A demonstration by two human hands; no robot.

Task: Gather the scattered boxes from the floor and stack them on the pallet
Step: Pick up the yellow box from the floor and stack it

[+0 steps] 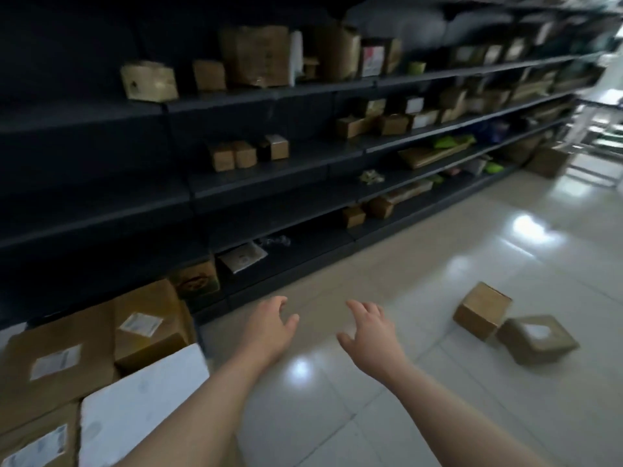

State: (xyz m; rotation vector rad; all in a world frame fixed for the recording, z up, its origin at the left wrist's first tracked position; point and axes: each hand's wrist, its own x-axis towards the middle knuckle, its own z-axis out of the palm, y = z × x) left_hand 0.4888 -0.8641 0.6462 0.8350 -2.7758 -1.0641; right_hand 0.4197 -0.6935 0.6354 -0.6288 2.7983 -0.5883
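Head view: long dark metal shelving [101,210] runs along the left side of the aisle, several tiers, loosely stocked with small brown cardboard cartons, flat packets and a few green items; blurry, labels unreadable. Glossy pale tiled floor [438,257] with bright light reflections. Left hand [269,326] and right hand [369,335] reach forward over the floor, bare forearms, near each other but apart, fingers spread and slightly bent, holding nothing, touching nothing. Task boxes to the right of the hands: small brown cardboard box [482,310] tipped on an edge, leaning on or just beside a flatter brown box with a white label [537,338] lying on the tiles; whether they touch, cannot tell. Bare floor between the right hand and these two. Lower left: close-packed stack of brown cartons [57,358] with white shipping labels, plus a plain white box [141,399] with matte faces, just beside the left forearm. What the stack sits on is hidden. Far end of the aisle: another brown carton [549,161] on the floor by the shelf base.
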